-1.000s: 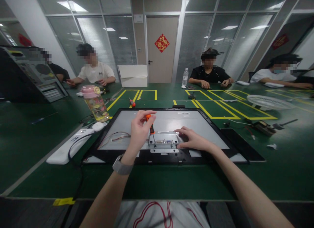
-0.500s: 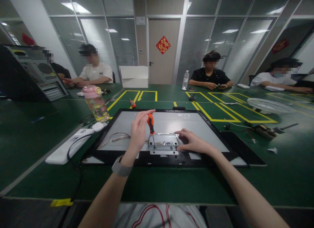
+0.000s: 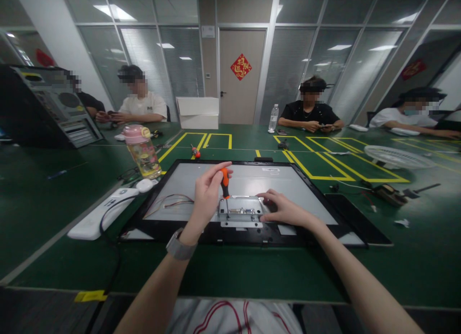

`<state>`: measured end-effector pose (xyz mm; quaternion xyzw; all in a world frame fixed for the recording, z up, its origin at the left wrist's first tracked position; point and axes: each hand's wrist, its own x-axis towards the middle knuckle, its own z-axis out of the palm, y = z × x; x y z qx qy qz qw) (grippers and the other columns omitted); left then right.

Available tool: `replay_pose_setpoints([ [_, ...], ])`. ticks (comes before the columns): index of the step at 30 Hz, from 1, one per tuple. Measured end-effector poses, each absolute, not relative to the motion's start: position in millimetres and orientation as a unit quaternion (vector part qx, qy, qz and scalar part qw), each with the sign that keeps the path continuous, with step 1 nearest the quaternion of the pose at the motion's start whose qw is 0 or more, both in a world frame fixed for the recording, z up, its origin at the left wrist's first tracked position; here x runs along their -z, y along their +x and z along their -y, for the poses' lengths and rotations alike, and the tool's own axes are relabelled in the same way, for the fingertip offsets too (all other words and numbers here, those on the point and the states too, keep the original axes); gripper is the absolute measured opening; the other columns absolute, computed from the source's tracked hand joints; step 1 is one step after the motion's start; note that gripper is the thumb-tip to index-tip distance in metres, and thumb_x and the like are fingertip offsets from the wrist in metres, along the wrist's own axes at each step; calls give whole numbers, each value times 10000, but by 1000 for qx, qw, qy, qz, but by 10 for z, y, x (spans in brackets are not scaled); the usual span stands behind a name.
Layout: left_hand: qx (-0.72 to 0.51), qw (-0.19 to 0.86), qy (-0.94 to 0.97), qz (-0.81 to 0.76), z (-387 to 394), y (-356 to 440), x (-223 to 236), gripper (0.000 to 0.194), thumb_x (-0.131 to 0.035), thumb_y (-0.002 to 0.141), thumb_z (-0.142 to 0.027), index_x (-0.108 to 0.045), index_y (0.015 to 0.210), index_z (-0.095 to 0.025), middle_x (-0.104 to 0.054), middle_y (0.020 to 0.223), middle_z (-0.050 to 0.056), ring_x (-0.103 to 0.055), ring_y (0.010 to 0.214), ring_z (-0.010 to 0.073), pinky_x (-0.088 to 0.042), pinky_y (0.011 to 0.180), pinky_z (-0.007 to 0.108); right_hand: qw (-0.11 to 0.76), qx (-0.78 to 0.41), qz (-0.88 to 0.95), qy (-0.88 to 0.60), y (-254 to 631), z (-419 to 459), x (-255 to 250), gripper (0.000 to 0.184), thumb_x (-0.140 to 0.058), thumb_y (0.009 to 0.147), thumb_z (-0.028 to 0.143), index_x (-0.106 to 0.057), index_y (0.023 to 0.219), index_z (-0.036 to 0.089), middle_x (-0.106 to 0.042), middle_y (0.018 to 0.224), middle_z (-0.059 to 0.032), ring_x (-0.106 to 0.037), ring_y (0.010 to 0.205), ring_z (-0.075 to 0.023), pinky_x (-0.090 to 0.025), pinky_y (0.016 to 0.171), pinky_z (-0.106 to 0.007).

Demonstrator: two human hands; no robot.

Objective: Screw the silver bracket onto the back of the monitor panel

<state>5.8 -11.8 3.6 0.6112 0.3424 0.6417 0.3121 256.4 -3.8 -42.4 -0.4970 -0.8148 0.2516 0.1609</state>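
An orange-and-black screwdriver point(image 3: 225, 183) stands nearly upright in my left hand point(image 3: 209, 190), its handle between thumb and fingers. Its shaft reaches down to the front left part of a silver metal bracket box point(image 3: 243, 205) with connector ports along its front. My right hand point(image 3: 283, 208) grips the right side of this box, thumb at the front and fingers behind. Under the box lies a monitor panel point(image 3: 302, 190), its grey metal back up within a black frame. Thin cables point(image 3: 176, 199) run over the panel to the left of the box.
To the left are a white power strip point(image 3: 104, 214), a pink-lidded bottle point(image 3: 142, 154) and a computer case point(image 3: 46, 108). A black flat panel point(image 3: 356, 219) and a caliper-like tool point(image 3: 389, 192) lie at the right. Several people sit across the green table point(image 3: 273, 276).
My left hand's fingers opened around the screwdriver handle, then closed on it again. My right hand stays on the metal box. The camera view has shifted slightly.
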Motion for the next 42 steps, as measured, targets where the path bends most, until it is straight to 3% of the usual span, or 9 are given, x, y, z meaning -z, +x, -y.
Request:
replay_pose_setpoints([
  [5, -652, 224, 618, -379, 115, 70, -37, 133, -638, 809, -258, -727, 882, -192, -624, 884, 36, -603, 801, 144, -492, 737, 261, 156, -246, 816, -499, 2570, 28, 437, 622, -763, 722, 437, -580, 1277, 224, -553, 1113, -87, -557, 1026, -278, -442, 942, -427],
  [10, -661, 234, 616, -360, 119, 43, -36, 263, -471, 901, -217, -733, 905, -200, -669, 916, 51, -618, 875, 154, -485, 807, 281, 161, -248, 816, -496, 2579, 23, 456, 626, -765, 719, 435, -578, 1276, 219, -551, 1124, -90, -564, 1026, -278, -451, 935, -427],
  [16, -653, 207, 628, -370, 120, 37, -34, 152, -597, 848, -245, -738, 895, -211, -640, 893, 41, -605, 829, 150, -494, 740, 263, 166, -247, 821, -487, 2589, 8, 474, 616, -757, 725, 443, -580, 1271, 220, -551, 1105, -83, -566, 1014, -273, -450, 937, -429],
  [21, -662, 254, 617, -342, 122, 55, -36, 266, -473, 895, -202, -720, 994, -191, -693, 1021, 64, -636, 951, 168, -499, 869, 308, 167, -247, 820, -489, 2590, 4, 480, 630, -757, 719, 455, -578, 1272, 212, -555, 1115, -89, -564, 1021, -279, -448, 942, -437],
  [24, -664, 285, 602, -339, 124, 70, -24, 253, -547, 866, -220, -683, 1077, -183, -701, 959, 62, -652, 889, 163, -516, 834, 302, 165, -250, 819, -489, 2583, 10, 476, 645, -758, 721, 449, -571, 1282, 191, -549, 1126, -98, -560, 1034, -281, -442, 956, -435],
  [28, -653, 238, 625, -356, 127, 74, -28, 161, -659, 798, -237, -714, 940, -184, -650, 895, 42, -615, 816, 142, -504, 790, 269, 163, -251, 816, -494, 2573, 25, 460, 641, -761, 721, 450, -573, 1284, 206, -552, 1122, -95, -562, 1036, -283, -449, 949, -433],
  [34, -638, 277, 633, -339, 143, 58, -43, 277, -461, 897, -221, -718, 991, -173, -663, 828, 45, -633, 843, 166, -499, 764, 283, 168, -253, 818, -488, 2584, 22, 462, 614, -758, 728, 447, -580, 1278, 242, -550, 1120, -79, -567, 1028, -274, -459, 937, -421],
  [39, -637, 229, 648, -349, 157, 64, -41, 151, -623, 822, -248, -735, 914, -205, -626, 868, 36, -591, 787, 145, -489, 746, 266, 163, -251, 817, -493, 2582, 21, 458, 617, -762, 725, 440, -581, 1272, 221, -552, 1101, -81, -567, 1017, -271, -460, 926, -412],
  [42, -629, 245, 659, -332, 170, 65, -60, 218, -526, 881, -241, -734, 940, -209, -657, 924, 54, -609, 882, 161, -486, 815, 287, 165, -248, 817, -493, 2576, 18, 454, 620, -769, 718, 432, -583, 1268, 216, -555, 1101, -84, -569, 1015, -272, -460, 920, -412],
])
